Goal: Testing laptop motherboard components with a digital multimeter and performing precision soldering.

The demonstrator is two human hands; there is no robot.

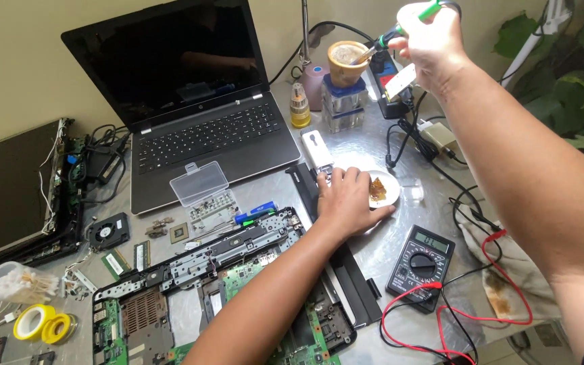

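Gripping a green-handled soldering iron [400, 27] near the top right of the frame, the right hand [432, 42] is closed in a fist around the handle, with the iron's metal tip pointing left into a small round tan tub of brownish paste [346, 59]. That tub sits on top of a clear square plastic block with a blue cap [343, 101], just left of the hand.

Lower, at the centre of the frame, the left hand [346, 201] lies palm down on the shiny metal table [373, 250] with its fingers loosely curled; they rest against the edge of a small white round dish holding an amber lump [381, 188], and the fingertips touch a white rectangular device [318, 149] lying just above. Whether the hand pins anything beneath the palm cannot be told.

Right of the left forearm lies a black digital multimeter [422, 262] with red leads [441, 324] looping below it. Below and left of the hand spreads an opened laptop chassis with a green circuit board [224, 290]. An open black laptop with a dark screen [184, 88] stands in the upper left, with a clear plastic parts box [199, 182] in front of it and rolls of yellow tape [42, 324] at the lower left.
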